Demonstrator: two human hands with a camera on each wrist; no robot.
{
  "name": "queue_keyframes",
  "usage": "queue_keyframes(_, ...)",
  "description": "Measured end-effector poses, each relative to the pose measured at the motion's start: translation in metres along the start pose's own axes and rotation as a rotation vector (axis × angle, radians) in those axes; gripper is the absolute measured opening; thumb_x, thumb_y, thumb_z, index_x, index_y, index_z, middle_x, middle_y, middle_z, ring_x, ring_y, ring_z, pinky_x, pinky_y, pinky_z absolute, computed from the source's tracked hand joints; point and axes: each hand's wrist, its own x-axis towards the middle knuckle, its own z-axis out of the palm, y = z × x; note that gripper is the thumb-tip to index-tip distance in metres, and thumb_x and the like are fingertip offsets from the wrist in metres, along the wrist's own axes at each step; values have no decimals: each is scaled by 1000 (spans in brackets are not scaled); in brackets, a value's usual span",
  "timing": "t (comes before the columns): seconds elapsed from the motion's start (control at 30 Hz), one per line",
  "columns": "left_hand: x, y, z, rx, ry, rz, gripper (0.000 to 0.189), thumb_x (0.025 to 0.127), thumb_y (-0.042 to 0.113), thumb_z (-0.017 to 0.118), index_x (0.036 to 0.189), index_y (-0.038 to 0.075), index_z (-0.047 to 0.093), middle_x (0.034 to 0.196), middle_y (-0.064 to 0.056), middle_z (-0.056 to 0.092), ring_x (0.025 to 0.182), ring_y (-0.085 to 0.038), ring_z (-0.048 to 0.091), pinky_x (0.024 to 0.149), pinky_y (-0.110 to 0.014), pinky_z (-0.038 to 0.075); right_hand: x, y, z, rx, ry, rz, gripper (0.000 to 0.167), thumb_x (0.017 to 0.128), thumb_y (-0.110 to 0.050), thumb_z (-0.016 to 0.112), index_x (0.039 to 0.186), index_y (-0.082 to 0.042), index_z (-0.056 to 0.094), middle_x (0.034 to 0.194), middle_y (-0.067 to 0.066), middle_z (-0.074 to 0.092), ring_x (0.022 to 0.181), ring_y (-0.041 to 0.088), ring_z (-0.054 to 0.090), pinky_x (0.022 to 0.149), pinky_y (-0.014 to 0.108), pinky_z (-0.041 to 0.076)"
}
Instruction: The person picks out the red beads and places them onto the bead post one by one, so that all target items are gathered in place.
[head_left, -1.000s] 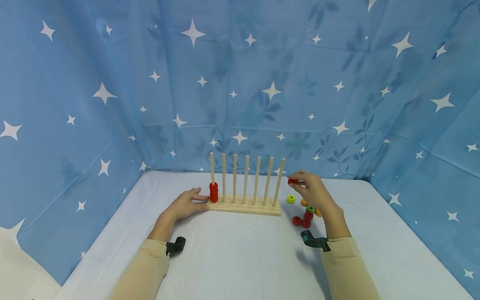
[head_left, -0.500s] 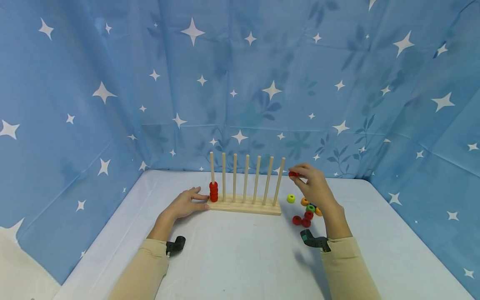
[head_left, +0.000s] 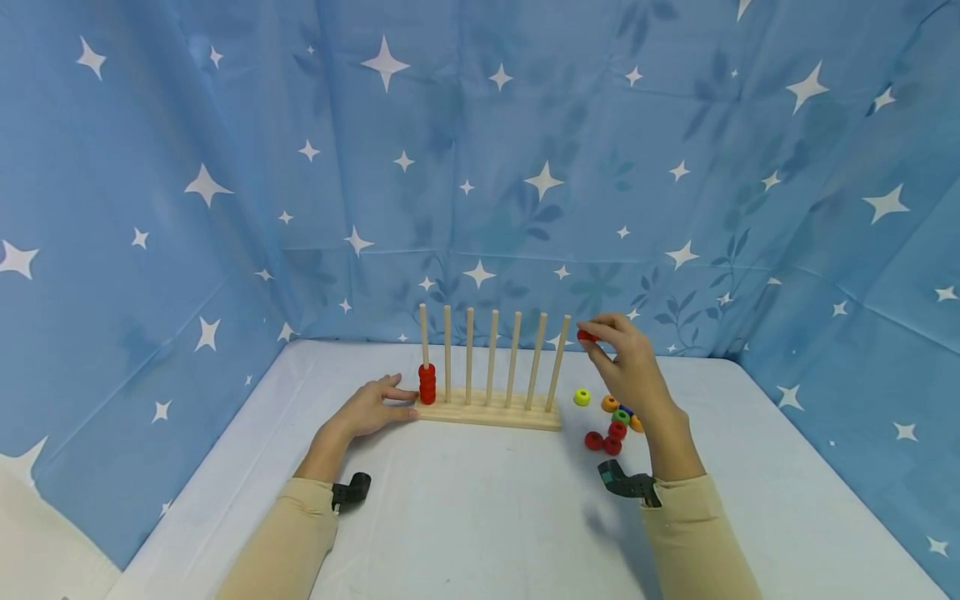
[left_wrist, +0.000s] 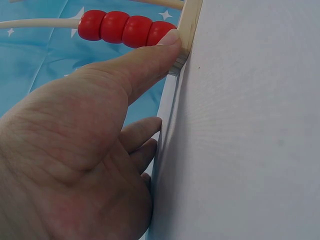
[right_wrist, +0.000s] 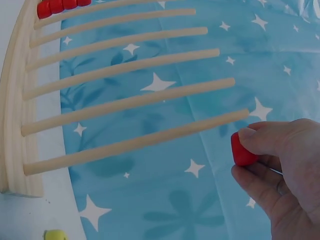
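Note:
Raised beside the top of the rightmost peg, my right hand (head_left: 626, 358) pinches a red bead (right_wrist: 242, 151) between thumb and fingers. The bead is just short of that peg's tip in the right wrist view. A wooden peg rack (head_left: 487, 414), with a row of upright pegs on a flat base, stands on the table. Several red beads (left_wrist: 114, 27) are stacked on its leftmost peg. At the left end of the base, my left hand (head_left: 371, 407) holds the rack, thumb at the front corner (left_wrist: 167, 42) and index finger farther back.
Right of the rack lie loose beads: a yellow-green one (head_left: 582, 397), a green one (head_left: 621, 417), orange ones (head_left: 610, 403), a partly hidden blue one and several red ones (head_left: 594, 441). A blue star-patterned curtain (head_left: 480, 167) hangs behind the white table (head_left: 465, 517).
My right hand has risen with the red bead, from beside the lower part of the rightmost peg to near its top. The left hand and the rack have stayed in place.

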Motion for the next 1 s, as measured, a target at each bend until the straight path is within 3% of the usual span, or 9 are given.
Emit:
queue_keyframes(0.1, -1, -1, 0, -4, 1, -3, 45, 90, 32, 83, 131, 13, 74, 168, -21, 33, 160, -44, 15, 125, -69, 15, 2, -5, 1, 12, 42, -49, 30, 92, 5, 74, 122, -1, 76, 116, 16, 67, 102, 29, 67, 84, 7, 44)
queue_keyframes(0.4, -1, -3, -2, -5, -2, -9, 45, 90, 33, 83, 131, 13, 74, 168, -21, 32, 160, -44, 14, 125, -69, 15, 8, -16, 6, 29, 110, -114, 31, 91, 7, 74, 121, 1, 76, 117, 19, 67, 104, 31, 67, 90, 3, 42)
queue_keyframes(0.73, 1, 0, -2, 0, -7, 2, 46, 91, 32, 82, 131, 12, 74, 168, -22, 32, 160, -45, 14, 125, -69, 15, 16, -26, 9, 82, 219, -185, 35, 89, 10, 74, 124, 3, 74, 116, 18, 69, 103, 32, 69, 100, 7, 44)
queue_keyframes(1.0, 0, 0, 0, 9, 2, -8, 46, 91, 33, 82, 131, 13, 74, 168, -21, 33, 160, -44, 15, 125, -68, 15, 21, -41, 13, 108, 227, -208, 29, 89, 6, 76, 119, 6, 72, 115, 19, 69, 101, 30, 70, 101, 10, 46)
